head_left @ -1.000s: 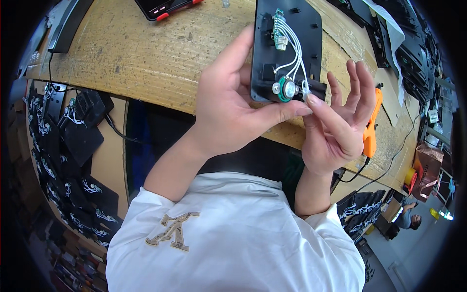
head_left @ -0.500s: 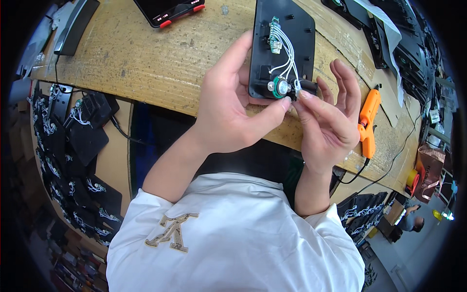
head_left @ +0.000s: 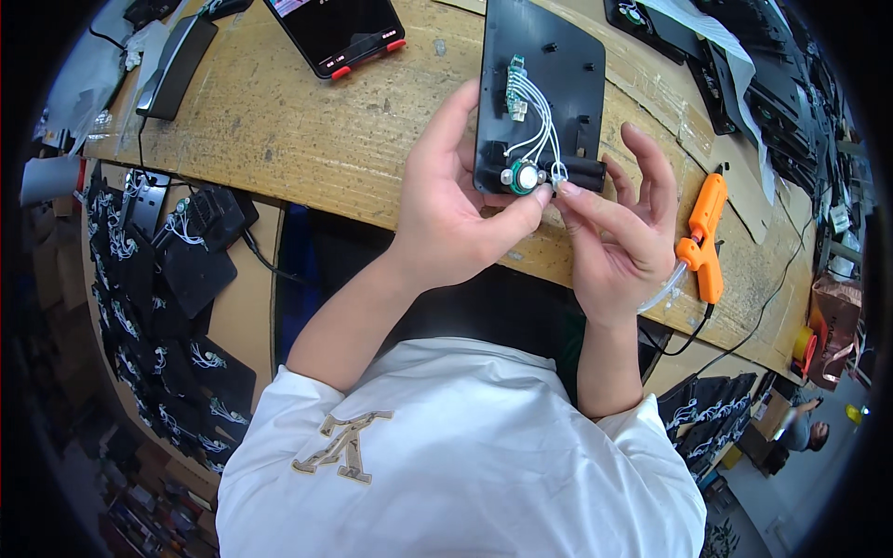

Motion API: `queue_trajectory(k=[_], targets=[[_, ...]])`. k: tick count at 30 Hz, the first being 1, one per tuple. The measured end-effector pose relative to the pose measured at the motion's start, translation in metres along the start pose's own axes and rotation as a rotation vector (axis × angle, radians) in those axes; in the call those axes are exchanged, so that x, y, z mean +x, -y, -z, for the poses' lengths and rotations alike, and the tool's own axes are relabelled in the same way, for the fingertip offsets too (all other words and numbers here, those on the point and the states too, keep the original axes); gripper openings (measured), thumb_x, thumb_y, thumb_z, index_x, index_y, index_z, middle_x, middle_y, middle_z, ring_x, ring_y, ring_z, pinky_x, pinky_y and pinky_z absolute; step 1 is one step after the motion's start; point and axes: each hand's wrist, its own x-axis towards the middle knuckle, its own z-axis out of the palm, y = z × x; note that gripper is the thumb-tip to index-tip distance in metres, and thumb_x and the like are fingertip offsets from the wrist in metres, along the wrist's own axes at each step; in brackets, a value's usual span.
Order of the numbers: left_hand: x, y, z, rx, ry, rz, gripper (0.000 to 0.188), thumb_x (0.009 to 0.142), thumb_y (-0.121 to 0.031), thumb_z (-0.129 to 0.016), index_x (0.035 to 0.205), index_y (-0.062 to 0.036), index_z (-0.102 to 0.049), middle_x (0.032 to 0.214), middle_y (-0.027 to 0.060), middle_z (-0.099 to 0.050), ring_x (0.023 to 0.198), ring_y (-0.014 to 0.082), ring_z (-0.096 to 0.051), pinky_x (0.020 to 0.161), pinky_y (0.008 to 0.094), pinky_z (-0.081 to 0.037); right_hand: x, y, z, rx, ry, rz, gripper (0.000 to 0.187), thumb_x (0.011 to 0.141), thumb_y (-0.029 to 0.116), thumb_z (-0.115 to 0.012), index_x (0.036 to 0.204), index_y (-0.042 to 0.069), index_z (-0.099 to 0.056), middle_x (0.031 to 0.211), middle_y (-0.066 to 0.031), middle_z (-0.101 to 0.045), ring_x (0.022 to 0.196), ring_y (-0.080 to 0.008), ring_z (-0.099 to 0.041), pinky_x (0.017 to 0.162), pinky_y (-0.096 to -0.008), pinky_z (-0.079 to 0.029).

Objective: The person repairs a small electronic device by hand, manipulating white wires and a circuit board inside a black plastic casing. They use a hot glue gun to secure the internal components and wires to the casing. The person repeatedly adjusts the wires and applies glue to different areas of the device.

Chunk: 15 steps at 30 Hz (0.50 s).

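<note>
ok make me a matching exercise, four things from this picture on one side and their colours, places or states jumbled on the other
Things
1. left hand
2. right hand
3. glue gun
4. phone

Colours, places or states
A. orange, lying on the table
B. at the lower end of the white wires
C. dark, with red at two corners
D. holding the black panel at its left edge

Right pairs: 1-D, 2-B, 3-A, 4-C
</note>
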Motion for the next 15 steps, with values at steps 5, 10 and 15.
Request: queue_trajectory(k=[5,10,15], targets=[[-0.004,0.0,0.004,-0.001,-0.01,-0.043,0.083,0.076,0.013,-0.066,0.146,0.0034,-0.022,0.116,0.0148,-0.059,0.102,0.0183,-0.066,0.083,0.0302,-0.058,0.005,0.006,-0.005,0.16,0.006,-0.014,0.029,0.068,-0.009,-0.079,0.09,0.01,-0.08,0.137,-0.0216,-0.046,0.126,-0.0333,-0.053,0.099,-0.0431,-0.049],[-0.005,0.002,0.009,-0.021,0.044,-0.122,0.089,0.074,0.014,-0.066,0.148,0.004,-0.017,0.123,0.018,-0.055,0.108,0.0205,-0.063,0.089,0.0328,-0.055,0.007,0.003,-0.001,0.273,0.036,0.008,0.036,0.069,-0.008,-0.08,0.102,0.003,-0.074,0.139,-0.0227,-0.043,0.128,-0.0349,-0.051,0.099,-0.0437,-0.05],[-0.01,0.009,0.022,0.155,0.135,-0.284,0.097,0.072,0.014,-0.07,0.151,0.0012,-0.015,0.134,0.0171,-0.048,0.122,0.0231,-0.055,0.098,0.0357,-0.051,0.008,0.008,0.004,0.479,0.001,-0.198,0.068,0.07,-0.004,-0.082,0.132,-0.004,-0.052,0.148,-0.0211,-0.031,0.131,-0.0324,-0.046,0.105,-0.0414,-0.045]])
